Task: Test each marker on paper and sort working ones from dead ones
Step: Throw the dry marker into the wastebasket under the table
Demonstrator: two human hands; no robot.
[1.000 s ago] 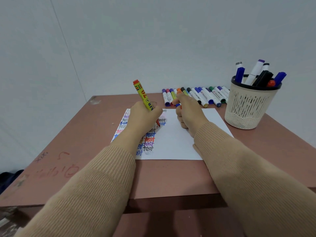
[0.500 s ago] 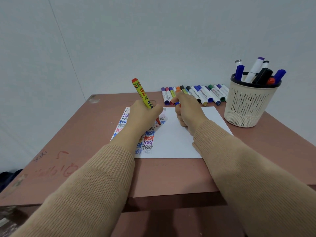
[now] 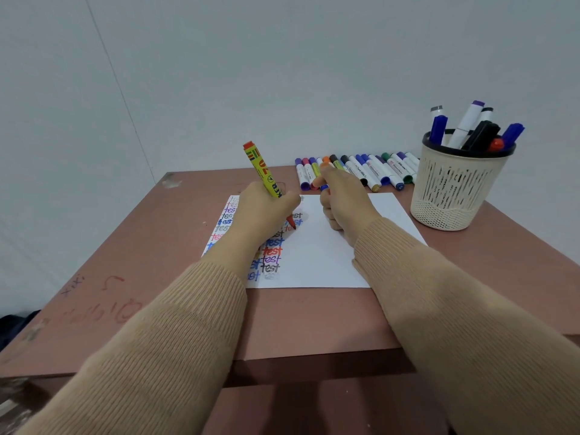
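Note:
My left hand grips a yellow marker with an orange-red end. Its red tip touches the white paper beside columns of the word "test" in several colours. My right hand rests on the upper middle of the paper with its fingers curled. An orange cap shows at its fingertips and seems pinched there. A row of capped markers lies on the table behind the paper. My left wrist hides part of the writing.
A cream perforated cup at the right holds several markers upright. The brown table has red and blue scribbles at its left. Its front edge lies under my forearms, and a pale wall stands close behind.
The marker tip has shifted slightly down the paper beside the written column. My right hand stays in place on the sheet.

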